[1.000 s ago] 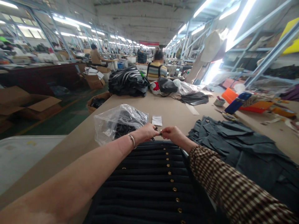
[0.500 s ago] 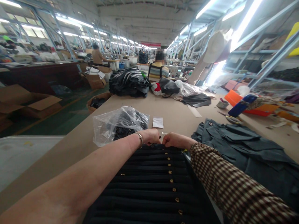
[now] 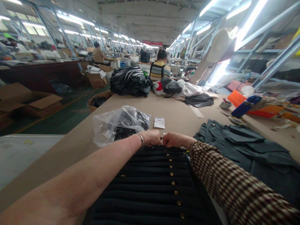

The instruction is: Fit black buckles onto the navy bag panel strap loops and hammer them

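Note:
A row of dark, overlapping fabric pieces (image 3: pixel 150 184), many bearing a small gold metal fitting, stretches from me toward the middle of the table. At its far end, my left hand (image 3: pixel 152 137), with a bracelet at the wrist, is closed. My right hand (image 3: pixel 173 139), below a checked sleeve (image 3: pixel 225 175), is closed close beside it with the fingertips pinched. Something small and dark shows in the narrow gap between the hands, too small to name. What the fingers grip is mostly hidden.
Beyond my left hand lies a clear plastic bag (image 3: pixel 122 123) of dark pieces, beside a white paper square (image 3: pixel 159 122). Dark green garments (image 3: pixel 243 153) lie to the right, near an orange tray (image 3: pixel 266 111) and a blue phone (image 3: pixel 246 106). A fabric pile (image 3: pixel 130 81) stands farther back.
Both hands stay almost in place at the far end of the fabric row, fingers still closed. The whole view has shifted slightly.

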Tool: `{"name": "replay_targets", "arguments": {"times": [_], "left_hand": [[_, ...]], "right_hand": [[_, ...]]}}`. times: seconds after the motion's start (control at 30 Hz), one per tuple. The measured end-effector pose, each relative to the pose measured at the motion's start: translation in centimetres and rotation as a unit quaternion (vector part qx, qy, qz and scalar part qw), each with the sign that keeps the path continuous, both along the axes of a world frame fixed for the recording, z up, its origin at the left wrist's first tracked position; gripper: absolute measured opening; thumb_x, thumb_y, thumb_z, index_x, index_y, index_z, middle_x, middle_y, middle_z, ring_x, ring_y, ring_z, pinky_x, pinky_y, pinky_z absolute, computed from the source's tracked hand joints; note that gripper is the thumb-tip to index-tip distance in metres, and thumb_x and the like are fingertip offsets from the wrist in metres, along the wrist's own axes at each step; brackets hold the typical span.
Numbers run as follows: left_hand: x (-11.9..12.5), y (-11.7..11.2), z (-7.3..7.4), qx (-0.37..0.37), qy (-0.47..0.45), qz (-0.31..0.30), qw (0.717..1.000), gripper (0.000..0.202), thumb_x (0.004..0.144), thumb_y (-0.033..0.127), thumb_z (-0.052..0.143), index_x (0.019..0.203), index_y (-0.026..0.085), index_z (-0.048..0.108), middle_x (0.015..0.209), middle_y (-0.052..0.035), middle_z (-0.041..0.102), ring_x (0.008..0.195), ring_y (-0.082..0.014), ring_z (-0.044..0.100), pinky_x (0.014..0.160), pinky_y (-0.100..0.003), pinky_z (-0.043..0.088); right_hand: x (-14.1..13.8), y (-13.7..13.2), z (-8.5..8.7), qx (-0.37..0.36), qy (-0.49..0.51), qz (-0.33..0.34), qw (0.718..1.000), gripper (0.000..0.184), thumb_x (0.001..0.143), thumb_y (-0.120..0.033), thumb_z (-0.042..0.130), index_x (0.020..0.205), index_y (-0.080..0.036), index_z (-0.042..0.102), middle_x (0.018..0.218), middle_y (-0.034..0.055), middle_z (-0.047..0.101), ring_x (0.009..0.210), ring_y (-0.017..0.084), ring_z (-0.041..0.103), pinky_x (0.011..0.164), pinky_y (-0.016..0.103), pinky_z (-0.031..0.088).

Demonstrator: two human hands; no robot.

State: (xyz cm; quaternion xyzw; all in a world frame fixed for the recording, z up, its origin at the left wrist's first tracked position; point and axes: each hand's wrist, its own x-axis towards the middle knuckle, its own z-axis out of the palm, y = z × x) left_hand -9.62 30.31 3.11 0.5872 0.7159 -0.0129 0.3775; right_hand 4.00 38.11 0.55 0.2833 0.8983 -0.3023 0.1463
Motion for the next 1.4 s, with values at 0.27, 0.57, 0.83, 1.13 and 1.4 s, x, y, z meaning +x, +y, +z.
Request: {"name": "replay_targets", "arguments": {"times": [0.27, 0.57, 0.83, 1.13, 1.4], "left_hand": [[0.1, -0.1, 0.1, 0.023, 0.010, -0.041, 0.999, 0.021, 0.088, 0.035, 0.058, 0.086, 0.013, 0.061, 0.074, 0.0020, 0.061, 0.062, -0.0096, 0.057, 0.059, -0.025, 0.050], [0.0, -1.1, 1.0, 0.032, 0.026, -0.024, 0.999, 0.021, 0.086, 0.032, 0.060, 0.076, 0.014, 0.059, 0.062, 0.0050, 0.055, 0.051, -0.0071, 0.050, 0.053, -0.023, 0.044], [-1.2, -1.6, 1.7, 0.057, 0.019, -0.016, 0.998, 0.003, 0.068, 0.016, 0.064, 0.068, 0.016, 0.061, 0.044, 0.0068, 0.044, 0.046, -0.0100, 0.043, 0.049, -0.024, 0.029], [-2.0, -2.7, 2.6, 0.088, -0.013, 0.018, 0.996, 0.004, 0.067, 0.019, 0.059, 0.068, 0.015, 0.060, 0.045, 0.0057, 0.045, 0.045, -0.0100, 0.042, 0.048, -0.023, 0.030], [-2.9, -3.9, 1.6, 0.135, -0.074, 0.038, 0.987, 0.018, 0.071, 0.033, 0.054, 0.074, 0.016, 0.059, 0.054, 0.0043, 0.049, 0.047, -0.0107, 0.046, 0.046, -0.023, 0.031]], "right_hand": [[0.0, 0.0, 0.0, 0.011, -0.009, 0.042, 0.999, 0.028, 0.059, -0.004, 0.055, 0.078, -0.017, 0.072, 0.066, -0.0020, 0.064, 0.060, 0.011, 0.050, 0.054, 0.021, 0.034], [-0.1, 0.0, -0.3, -0.080, -0.013, -0.032, 0.996, 0.035, 0.061, -0.007, 0.055, 0.089, -0.018, 0.072, 0.074, -0.0004, 0.070, 0.063, 0.012, 0.058, 0.057, 0.021, 0.042], [0.5, -0.5, -0.2, -0.257, 0.002, -0.126, 0.958, 0.029, 0.065, -0.012, 0.049, 0.087, -0.017, 0.067, 0.062, -0.0024, 0.068, 0.047, 0.010, 0.055, 0.048, 0.019, 0.043], [1.3, -0.7, -0.3, -0.330, 0.076, -0.176, 0.924, 0.023, 0.063, -0.015, 0.057, 0.082, -0.015, 0.068, 0.060, -0.0029, 0.066, 0.048, 0.010, 0.056, 0.046, 0.020, 0.043], [2.1, -1.1, -0.5, -0.357, 0.244, -0.198, 0.879, 0.031, 0.061, -0.019, 0.068, 0.092, -0.015, 0.063, 0.063, -0.0052, 0.062, 0.048, 0.006, 0.052, 0.046, 0.017, 0.037]]}}
